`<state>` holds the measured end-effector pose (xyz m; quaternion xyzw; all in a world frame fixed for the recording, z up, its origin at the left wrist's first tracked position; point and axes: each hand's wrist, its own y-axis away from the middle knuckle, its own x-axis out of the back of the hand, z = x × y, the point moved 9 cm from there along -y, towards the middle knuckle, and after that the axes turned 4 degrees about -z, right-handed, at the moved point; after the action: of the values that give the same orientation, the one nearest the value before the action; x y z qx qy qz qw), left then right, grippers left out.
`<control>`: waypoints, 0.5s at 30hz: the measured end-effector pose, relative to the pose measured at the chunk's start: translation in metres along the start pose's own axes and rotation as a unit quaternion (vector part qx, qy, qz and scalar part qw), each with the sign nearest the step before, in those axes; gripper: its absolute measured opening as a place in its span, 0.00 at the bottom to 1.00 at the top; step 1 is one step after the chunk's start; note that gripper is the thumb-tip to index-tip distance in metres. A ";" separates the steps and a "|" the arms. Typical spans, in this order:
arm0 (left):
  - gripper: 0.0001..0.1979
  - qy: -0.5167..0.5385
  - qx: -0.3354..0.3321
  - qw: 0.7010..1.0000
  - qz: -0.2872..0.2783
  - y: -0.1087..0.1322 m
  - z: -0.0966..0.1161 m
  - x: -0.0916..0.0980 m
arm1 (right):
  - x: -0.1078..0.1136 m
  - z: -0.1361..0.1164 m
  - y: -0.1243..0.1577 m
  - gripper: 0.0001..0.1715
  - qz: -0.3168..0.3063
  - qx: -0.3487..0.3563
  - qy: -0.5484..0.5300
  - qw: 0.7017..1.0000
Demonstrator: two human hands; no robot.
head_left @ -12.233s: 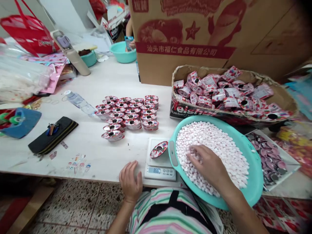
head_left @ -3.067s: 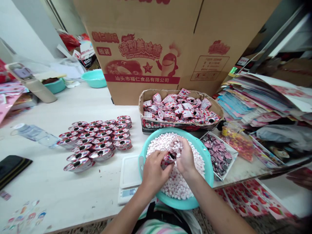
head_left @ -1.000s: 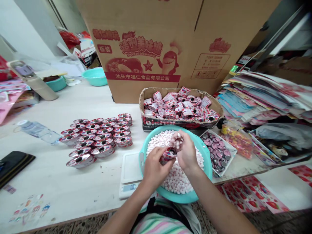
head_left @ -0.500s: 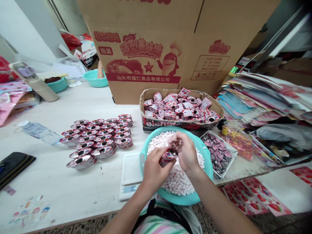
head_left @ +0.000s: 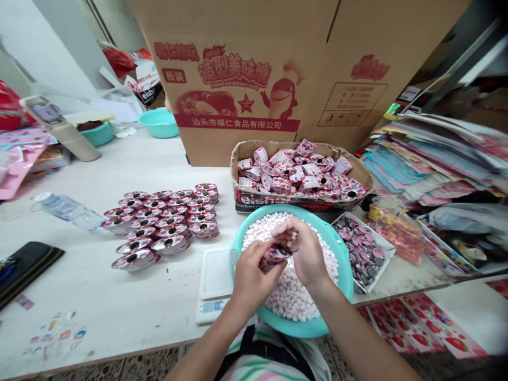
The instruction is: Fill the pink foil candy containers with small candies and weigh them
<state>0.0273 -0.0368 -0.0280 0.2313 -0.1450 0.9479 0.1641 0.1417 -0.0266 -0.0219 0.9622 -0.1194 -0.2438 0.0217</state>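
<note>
My left hand (head_left: 248, 275) is wrapped around a small printed oval candy container (head_left: 273, 254), whose dark opening faces up. Close against its right side, my right hand (head_left: 308, 256) is curled around several small pale candies (head_left: 292, 236). Both hands are over a turquoise basin (head_left: 344, 264) full of white-pink candies (head_left: 291, 299). Left of the basin lies a white scale (head_left: 216, 272) reading 0.0. Rows of similar printed containers (head_left: 170, 244), holes upward, stand on the table farther left.
Behind the basin, an open carton (head_left: 273, 203) holds a heap of printed containers, backed by a large cardboard box (head_left: 238, 143). At right are a tray of pink and silver caps (head_left: 361, 251), a bag of colourful pieces (head_left: 399, 227) and stacked sheets (head_left: 436, 159). A bottle (head_left: 73, 212) lies left.
The view has shifted slightly. My hands keep nearly the same pose around the container, and the right fingers have moved a little, with candies still showing in them.
</note>
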 end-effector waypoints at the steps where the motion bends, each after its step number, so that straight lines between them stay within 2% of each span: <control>1: 0.15 0.007 0.002 1.000 -0.001 0.000 -0.001 0.000 | -0.001 0.000 0.001 0.21 -0.008 -0.001 0.006 1.000; 4: 0.13 0.022 0.010 1.000 0.003 0.000 -0.003 -0.001 | -0.003 0.000 0.005 0.31 -0.035 -0.002 0.027 0.999; 6: 0.12 0.019 0.011 1.000 0.006 0.000 -0.003 -0.002 | -0.003 -0.001 0.007 0.34 -0.044 0.005 0.037 0.998; 12: 0.14 0.024 -0.004 1.000 0.009 -0.001 0.000 -0.002 | -0.005 -0.003 0.009 0.36 -0.063 0.042 0.102 0.992; 15: 0.14 0.042 -0.006 0.999 0.021 -0.002 0.001 0.002 | -0.019 -0.010 0.017 0.30 -0.116 0.100 0.190 0.970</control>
<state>0.0266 -0.0348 -0.0262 0.1872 -0.1485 0.9592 0.1513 0.1266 -0.0387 -0.0022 0.9954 -0.0248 -0.0438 -0.0812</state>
